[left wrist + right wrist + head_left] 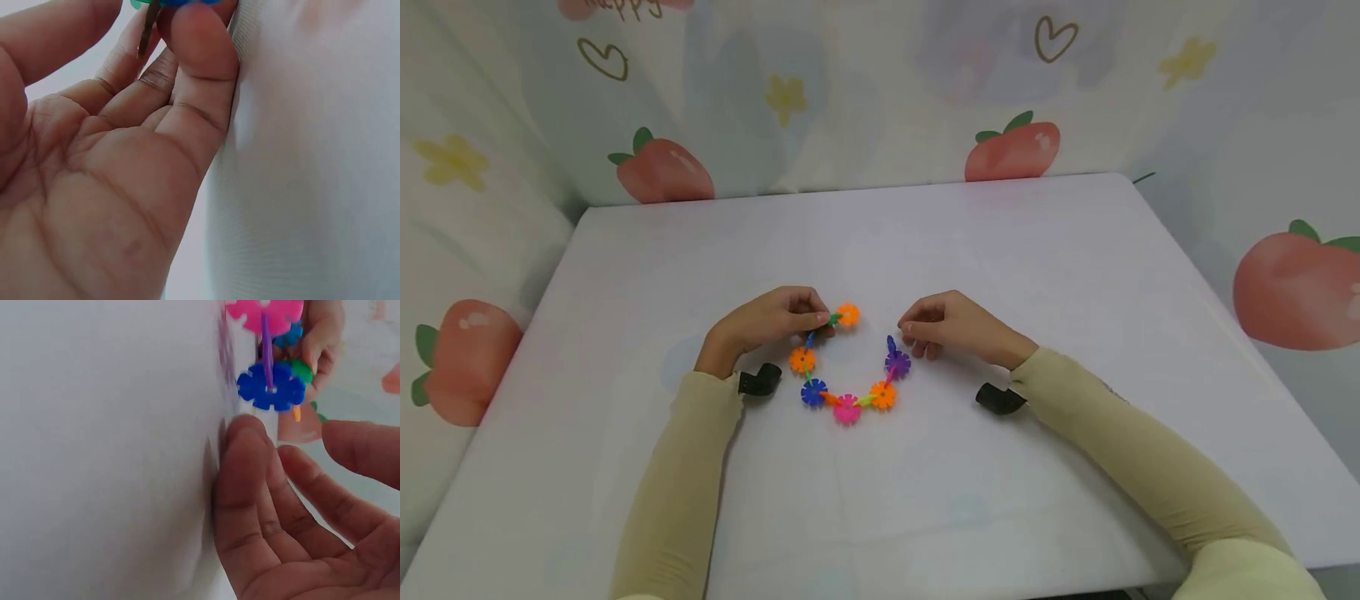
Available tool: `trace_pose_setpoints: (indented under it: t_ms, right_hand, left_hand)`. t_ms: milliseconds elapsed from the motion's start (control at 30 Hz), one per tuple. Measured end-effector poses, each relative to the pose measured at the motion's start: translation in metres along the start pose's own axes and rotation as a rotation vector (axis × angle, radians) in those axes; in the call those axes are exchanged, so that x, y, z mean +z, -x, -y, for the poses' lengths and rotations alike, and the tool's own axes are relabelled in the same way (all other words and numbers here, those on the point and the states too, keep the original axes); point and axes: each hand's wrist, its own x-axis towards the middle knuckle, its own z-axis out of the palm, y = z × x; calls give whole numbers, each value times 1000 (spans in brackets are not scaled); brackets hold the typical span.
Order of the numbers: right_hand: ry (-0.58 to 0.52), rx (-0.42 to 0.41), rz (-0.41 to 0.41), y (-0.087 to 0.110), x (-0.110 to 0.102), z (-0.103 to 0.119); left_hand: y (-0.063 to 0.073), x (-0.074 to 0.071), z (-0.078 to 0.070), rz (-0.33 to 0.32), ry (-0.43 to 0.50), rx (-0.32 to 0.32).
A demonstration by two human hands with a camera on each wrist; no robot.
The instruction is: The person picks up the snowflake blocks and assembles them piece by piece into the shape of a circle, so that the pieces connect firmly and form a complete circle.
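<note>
A chain of interlocking plastic snowflake discs point(847, 409) in several colours curves in a U on the white table, its gap facing the far side. My left hand point(771, 318) pinches the green disc point(834, 319) near the chain's left end, just beside the orange end disc point(847, 314). At the other end, a blue disc point(253, 387) stands edge-up, joined to a purple one point(897, 363). Close to that blue disc, my right hand point(955, 327) holds nothing, its fingers loosely bent and its thumb apart. In the left wrist view, the pinched pieces are mostly cut off at the top.
The table point(865, 517) has a plain white cover. Black wrist camera mounts point(762, 381) sit at both wrists, close to the tabletop. Hanging cloth point(880, 92) with printed peaches, hearts and stars borders the back and sides.
</note>
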Motion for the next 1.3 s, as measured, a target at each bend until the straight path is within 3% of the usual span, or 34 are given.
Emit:
trace_pose_setpoints:
  t_ms: [233,467,800,1033,1300]
  right_hand:
    - [114,-24,14,5,14,2]
    - [130,-66,-25,-2,26,1]
    - [257,-185,-92,-15,22,3]
    - [274,-220,-124,-22,19,6]
    - [261,-267,-99,-28,20,13]
  left_hand:
    - [2,-2,2,-20,41,-11]
    - [-1,1,6,-15,63,-13]
    - [-8,6,3,21,73,-16]
    - [-12,14,-5,-42,6,-26]
    - [-14,18,-11,-98,-3,-52]
